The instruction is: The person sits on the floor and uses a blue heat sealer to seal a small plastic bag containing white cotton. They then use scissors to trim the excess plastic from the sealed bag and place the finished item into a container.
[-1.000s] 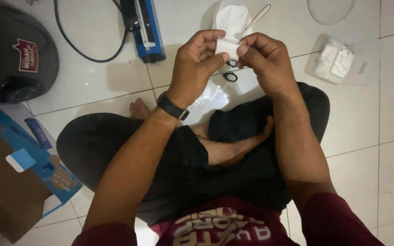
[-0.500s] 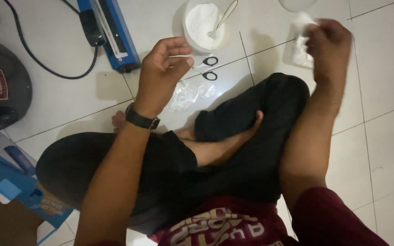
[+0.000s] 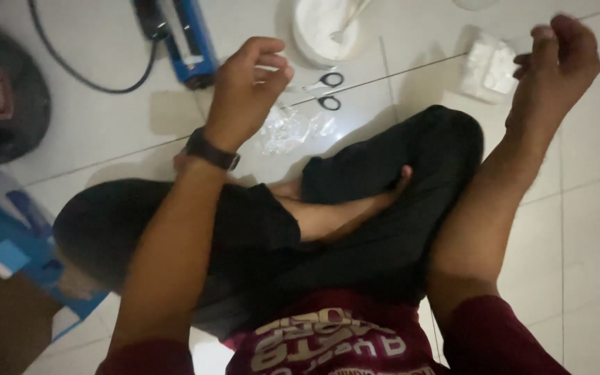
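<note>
I sit cross-legged on a white tiled floor. My left hand (image 3: pixel 251 83), with a dark watch on its wrist, is curled around a small white pouch (image 3: pixel 269 68) that shows only as a thin edge between the fingertips. It hovers above crumpled clear plastic bags (image 3: pixel 289 128) and black-handled scissors (image 3: pixel 324 90). My right hand (image 3: pixel 557 59) is raised at the far right with its fingers loosely apart and nothing in it. It is just right of a pile of small white filled packets (image 3: pixel 487 66).
A white bowl (image 3: pixel 307 38) of white powder with a spoon stands at the top centre. A blue heat sealer (image 3: pixel 185 42) with a black cable lies at the upper left. A dark helmet (image 3: pixel 1 104) and a blue box (image 3: pixel 15 257) are at the left.
The hands, first together on the white pouch, have separated. The right hand swung out to the packet pile and is now empty. The left hand stayed near the scissors.
</note>
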